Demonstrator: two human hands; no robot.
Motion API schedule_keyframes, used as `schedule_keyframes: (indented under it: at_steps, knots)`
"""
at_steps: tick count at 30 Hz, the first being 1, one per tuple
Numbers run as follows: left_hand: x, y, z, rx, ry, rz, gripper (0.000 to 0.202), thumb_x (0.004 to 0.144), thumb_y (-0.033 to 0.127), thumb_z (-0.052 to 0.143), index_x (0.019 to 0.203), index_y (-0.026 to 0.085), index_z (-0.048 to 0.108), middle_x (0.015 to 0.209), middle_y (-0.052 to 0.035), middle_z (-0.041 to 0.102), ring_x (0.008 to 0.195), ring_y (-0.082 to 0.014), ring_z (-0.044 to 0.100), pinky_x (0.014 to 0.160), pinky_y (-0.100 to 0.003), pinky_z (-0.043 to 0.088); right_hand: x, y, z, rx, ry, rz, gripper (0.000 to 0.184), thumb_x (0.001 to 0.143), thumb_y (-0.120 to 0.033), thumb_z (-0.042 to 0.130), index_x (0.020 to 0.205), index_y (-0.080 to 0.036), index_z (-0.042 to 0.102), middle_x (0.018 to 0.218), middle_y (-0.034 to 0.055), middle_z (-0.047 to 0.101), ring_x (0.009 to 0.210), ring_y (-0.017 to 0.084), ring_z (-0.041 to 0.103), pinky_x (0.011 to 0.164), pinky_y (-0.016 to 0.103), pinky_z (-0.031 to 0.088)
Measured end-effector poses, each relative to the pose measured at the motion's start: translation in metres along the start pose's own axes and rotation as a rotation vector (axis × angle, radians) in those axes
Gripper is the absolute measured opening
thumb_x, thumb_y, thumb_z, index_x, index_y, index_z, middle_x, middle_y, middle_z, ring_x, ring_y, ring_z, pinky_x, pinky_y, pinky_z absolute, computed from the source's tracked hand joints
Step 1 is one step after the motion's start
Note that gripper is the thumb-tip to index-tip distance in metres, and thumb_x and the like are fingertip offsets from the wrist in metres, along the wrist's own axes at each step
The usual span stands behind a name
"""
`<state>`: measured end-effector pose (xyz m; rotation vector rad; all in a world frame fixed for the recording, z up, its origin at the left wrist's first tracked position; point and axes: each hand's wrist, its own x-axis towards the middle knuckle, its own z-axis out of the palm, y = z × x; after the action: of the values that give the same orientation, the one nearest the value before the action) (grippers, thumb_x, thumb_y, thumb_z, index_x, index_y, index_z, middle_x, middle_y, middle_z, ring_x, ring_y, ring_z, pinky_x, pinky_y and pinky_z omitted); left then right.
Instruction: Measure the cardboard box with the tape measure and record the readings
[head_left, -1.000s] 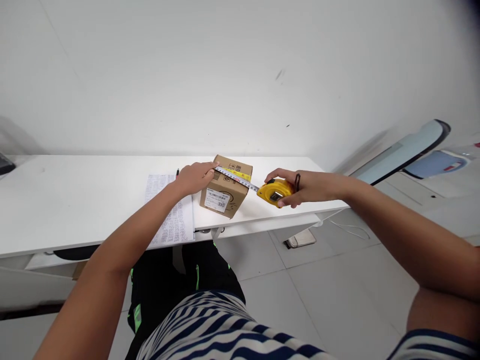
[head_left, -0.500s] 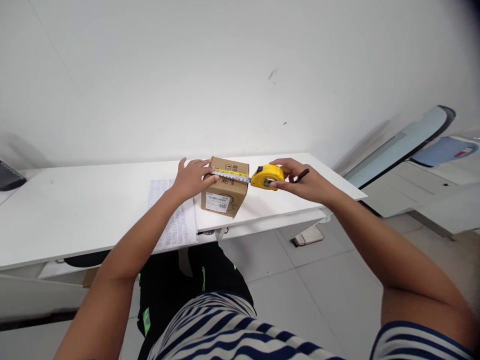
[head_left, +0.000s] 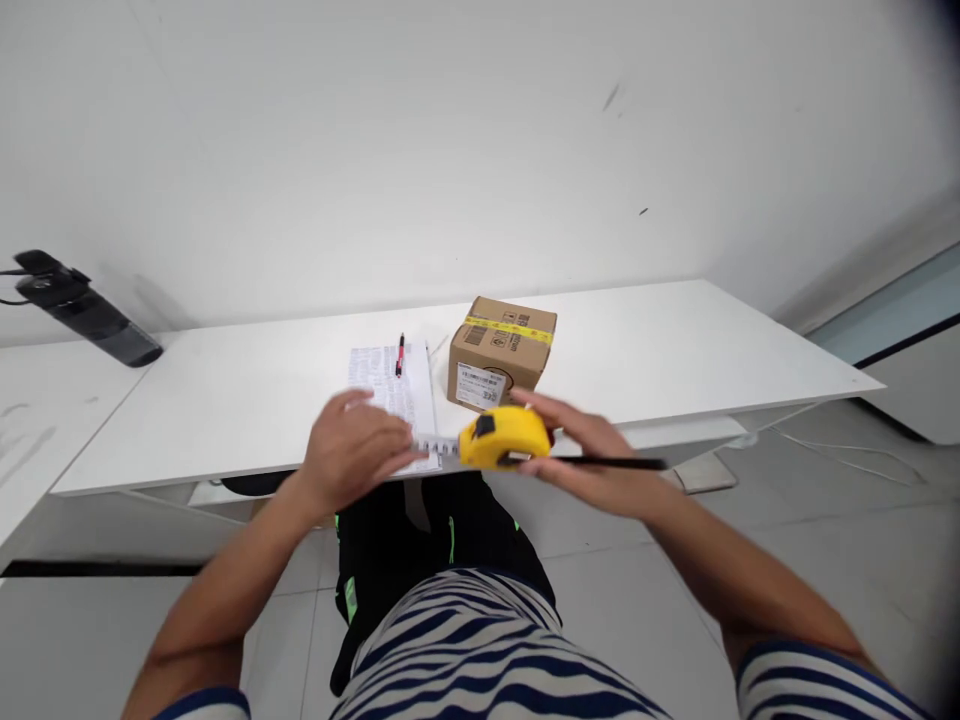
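My right hand [head_left: 592, 450] grips a yellow tape measure [head_left: 504, 437] in front of the desk edge, its black wrist strap sticking out to the right. My left hand [head_left: 358, 448] pinches the end of the short length of tape blade [head_left: 439, 446] still pulled out. Both hands are somewhat blurred. A small cardboard box [head_left: 500, 352] with yellow tape and a white label stands on the white desk [head_left: 675, 345] just beyond the hands, touched by neither.
A printed sheet of paper [head_left: 390, 385] lies left of the box with a red-and-black pen [head_left: 400, 355] on it. A dark camera-like device [head_left: 82, 305] sits at the far left. Cables [head_left: 840, 455] and a flat block lie on the tiled floor at right.
Both hands have come off the box and drawn back toward me. The tape has shortened to a short stub between them. The view has swung left, so the box sits further right.
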<state>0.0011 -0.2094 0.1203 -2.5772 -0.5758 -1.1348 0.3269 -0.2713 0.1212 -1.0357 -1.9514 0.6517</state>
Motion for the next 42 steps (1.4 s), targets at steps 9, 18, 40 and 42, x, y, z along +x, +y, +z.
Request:
schedule_keyframes:
  at_steps: [9,18,40,42]
  knots:
    - [-0.203,0.097,0.021,-0.354,0.109,-1.205,0.099,0.056,0.093,0.070,0.126,0.024,0.064,0.085,-0.0017,0.069,0.062,-0.0186,0.060,0.064,-0.038,0.055,-0.083,0.054,0.191,0.913,0.025,0.689,0.074,0.072,-0.060,0.086,0.134,-0.025,0.067,0.120,0.0101,0.078,0.110,0.030,0.074,0.104,0.051,0.056]
    - [-0.172,0.150,0.042,-0.884,0.402,-1.674,0.089,0.060,0.076,0.083,0.129,0.024,0.064,0.117,-0.0111,0.074,0.098,-0.0254,0.073,0.085,-0.036,0.060,-0.049,0.034,0.215,0.687,-0.346,0.431,0.078,0.076,-0.064,0.081,0.139,-0.022,0.064,0.121,0.0097,0.074,0.104,0.025,0.069,0.097,0.044,0.056]
    - [-0.027,-0.222,0.160,-0.442,0.545,-1.325,0.051,0.073,0.037,0.089,0.112,0.020,0.060,0.114,-0.0076,0.070,0.102,-0.0180,0.069,0.091,-0.032,0.057,0.258,0.149,0.165,-0.572,-0.269,0.343,0.064,0.102,-0.056,0.048,0.153,-0.018,0.046,0.130,0.0187,0.072,0.113,0.035,0.070,0.091,0.041,0.052]
    - [-0.035,-0.221,0.160,-0.325,0.448,-1.271,0.054,0.075,0.041,0.087,0.118,0.022,0.060,0.121,-0.0085,0.070,0.109,-0.0204,0.068,0.094,-0.033,0.057,0.272,0.156,0.173,-0.591,-0.297,0.354,0.065,0.101,-0.057,0.050,0.151,-0.017,0.048,0.126,0.0192,0.074,0.111,0.035,0.071,0.088,0.040,0.052]
